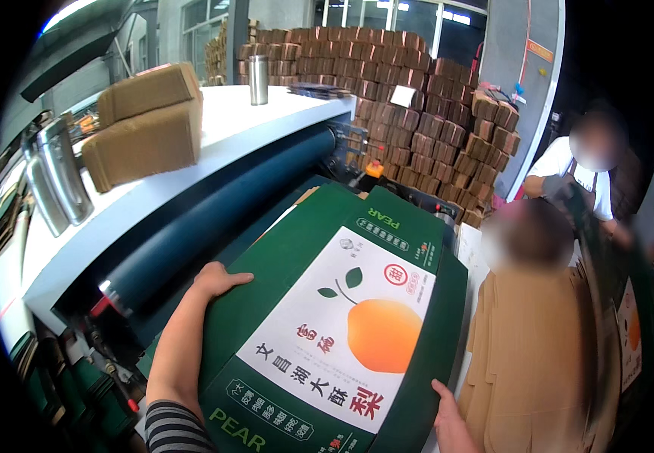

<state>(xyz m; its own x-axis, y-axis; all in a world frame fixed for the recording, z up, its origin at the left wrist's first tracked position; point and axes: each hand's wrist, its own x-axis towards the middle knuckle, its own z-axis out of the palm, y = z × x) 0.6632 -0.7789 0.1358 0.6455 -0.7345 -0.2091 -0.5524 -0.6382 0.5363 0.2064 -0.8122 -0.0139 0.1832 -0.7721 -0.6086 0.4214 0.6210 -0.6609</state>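
Note:
A large flat green cardboard box blank [266, 325] with a white panel and a printed orange-yellow pear lies tilted in front of me. My left hand [220, 282] is closed on its left edge, thumb on top and the other fingers out of sight. At the lower right edge my right hand [451, 423] grips the same blank, its thumb showing at the border and its fingers hidden. Beyond the blank runs a long dark blue roller [213, 219] of a machine.
Brown cardboard bundles [168, 113] and a steel flask [259, 80] stand on the white machine top [225, 121]. Brown sheets [530, 340] are stacked at right. A co-worker [598, 174] handles a dark green sheet there. Tall piles of bundled cardboard [372, 98] fill the back.

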